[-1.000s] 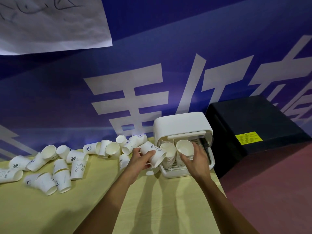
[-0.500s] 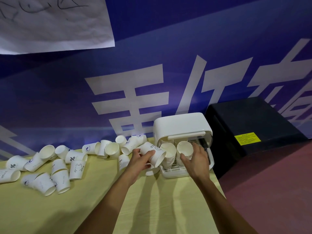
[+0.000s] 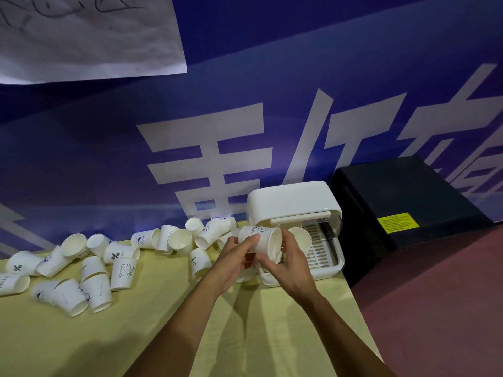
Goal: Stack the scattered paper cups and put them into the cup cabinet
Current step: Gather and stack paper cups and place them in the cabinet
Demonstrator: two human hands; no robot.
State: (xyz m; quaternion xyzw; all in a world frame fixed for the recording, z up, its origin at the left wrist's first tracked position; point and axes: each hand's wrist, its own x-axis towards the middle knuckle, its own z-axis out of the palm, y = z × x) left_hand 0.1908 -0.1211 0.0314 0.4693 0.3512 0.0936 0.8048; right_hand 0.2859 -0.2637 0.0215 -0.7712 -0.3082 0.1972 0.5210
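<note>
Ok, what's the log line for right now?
left hand: grips paper cup | right hand: holds same cup | cup cabinet: open | loose cups: on table

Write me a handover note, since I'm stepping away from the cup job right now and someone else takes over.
Left hand: grips the body of a paper cup lying on its side in front of the cup cabinet.
Right hand: holds the same cup at its rim end.
Cabinet: open at the front; one cup inside shows, and the hands hide the rest.
Done: at least one cup stored.
Left: put the held cup in, then stack and store the many scattered cups on the yellow table, to the left.
</note>
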